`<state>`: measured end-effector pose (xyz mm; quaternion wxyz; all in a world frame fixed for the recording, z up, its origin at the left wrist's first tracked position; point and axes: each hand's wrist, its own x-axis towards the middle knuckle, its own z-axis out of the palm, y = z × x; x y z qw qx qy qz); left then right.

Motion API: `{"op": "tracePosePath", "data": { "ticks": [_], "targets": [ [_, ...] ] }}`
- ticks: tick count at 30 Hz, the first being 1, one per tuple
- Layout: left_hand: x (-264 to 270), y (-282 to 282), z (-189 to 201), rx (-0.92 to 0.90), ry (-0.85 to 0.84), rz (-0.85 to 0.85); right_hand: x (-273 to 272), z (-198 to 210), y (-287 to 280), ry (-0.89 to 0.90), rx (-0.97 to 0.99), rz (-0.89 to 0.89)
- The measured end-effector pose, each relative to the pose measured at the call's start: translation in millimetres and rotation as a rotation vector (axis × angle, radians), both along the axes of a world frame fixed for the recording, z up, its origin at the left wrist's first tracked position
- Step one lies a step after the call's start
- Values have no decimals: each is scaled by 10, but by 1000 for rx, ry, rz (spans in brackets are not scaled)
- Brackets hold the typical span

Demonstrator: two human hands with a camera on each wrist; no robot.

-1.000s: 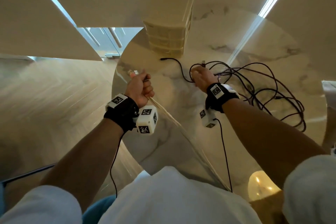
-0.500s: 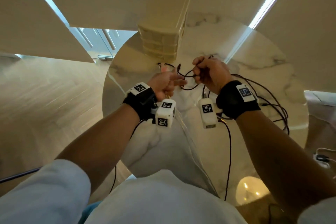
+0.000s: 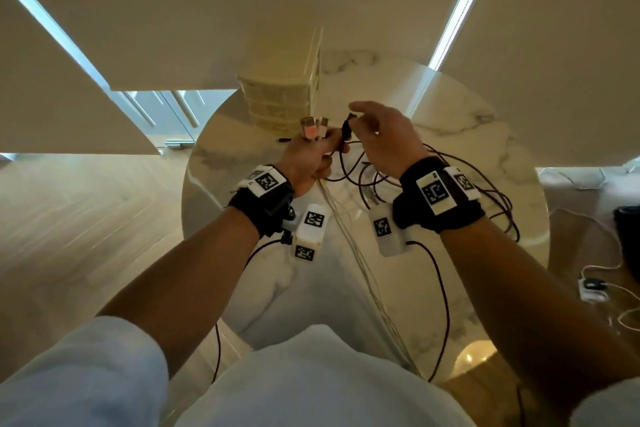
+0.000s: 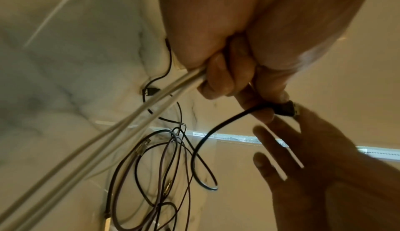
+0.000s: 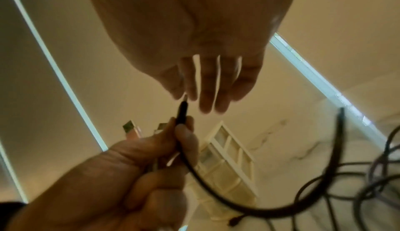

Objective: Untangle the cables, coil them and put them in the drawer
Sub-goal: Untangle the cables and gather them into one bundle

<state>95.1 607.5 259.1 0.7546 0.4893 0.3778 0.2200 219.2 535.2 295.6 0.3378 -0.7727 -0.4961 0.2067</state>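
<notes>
Left hand: we're gripping with our left hand [image 3: 311, 158], fingers curled round the white cables [image 4: 121, 120] and pinching the plug end of a black cable [image 5: 181, 114] between thumb and fingertip.
Right hand: our right hand [image 3: 384, 139] is hovering just beside that plug, fingers straight and spread, holding nothing; in the right wrist view a fingertip is looking close to touching the plug tip, can't say for sure.
Cables: the white ones are running taut from our fist down toward our body, their plugs [image 3: 311, 125] poking out above the fist; the black one is curving away to the loose tangle [image 3: 478, 191] lying on the table [image 3: 450, 107].
Drawer: the small drawer unit [image 3: 277, 104] is standing at the far edge of the table, just beyond our hands, and nothing is looking coiled yet.
Doing it well: we're thinking keep the plug ends pinned together in the left, let the right slide down the black cable and feed it out of the loops one crossing at a time, no yanking, or the knots are probably tightening.
Feel: white cables are looking smooth and stiffish; the dark ones thin, round, floppy, looping over each other; the tabletop is glossy marble-look, so slack is likely sliding easily.
</notes>
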Motion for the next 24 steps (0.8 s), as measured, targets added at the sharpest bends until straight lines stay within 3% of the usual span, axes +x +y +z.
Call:
{"op": "tracePosePath", "data": {
  "ticks": [4, 7, 16, 20, 24],
  "targets": [
    [-14, 9, 102, -17, -17, -114, -4, 68, 40, 120, 80, -21],
    [-2, 31, 147, 9, 13, -233, 4, 111, -5, 180, 116, 87],
    [178, 8, 292, 20, 26, -262, 3, 275, -77, 226, 212, 33],
    [225, 21, 393, 81, 47, -333, 24, 322, -82, 168, 233, 27],
    [280, 40, 470, 104, 40, -330, 50, 445, -102, 256, 266, 89]
  ]
}}
